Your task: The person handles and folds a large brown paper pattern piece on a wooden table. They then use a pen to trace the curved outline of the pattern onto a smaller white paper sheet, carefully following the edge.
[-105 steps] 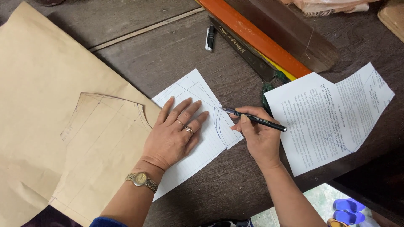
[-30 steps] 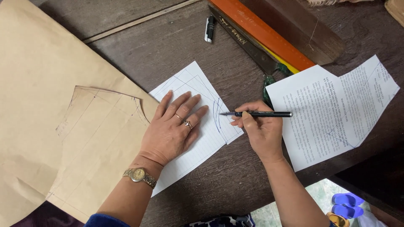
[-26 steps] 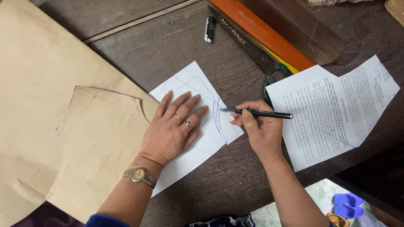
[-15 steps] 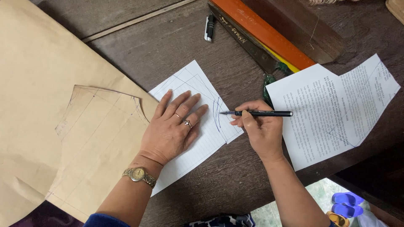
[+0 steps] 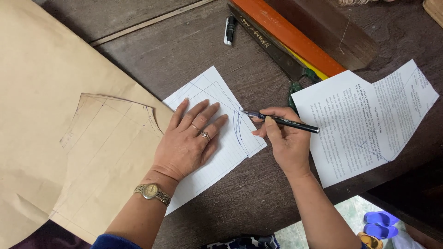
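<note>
White lined paper (image 5: 230, 138) on the dark wooden table (image 5: 184, 50) is pressed flat by the left hand (image 5: 187, 143), fingers spread. A black pen (image 5: 281, 121) is pinched in the right hand (image 5: 286, 143), its tip seemingly touching blue curves at the paper's right edge. Brown pattern paper (image 5: 55, 115) lies left of it.

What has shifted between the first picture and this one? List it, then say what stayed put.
The right hand has levelled the pen: earlier its back end dipped toward the printed sheet, now it lies nearly flat, tip at the curved lines on the lined paper. Nothing was picked up or let go. The left hand stays flat on that paper; the brown pattern paper, rulers and marker lie as before.
</note>
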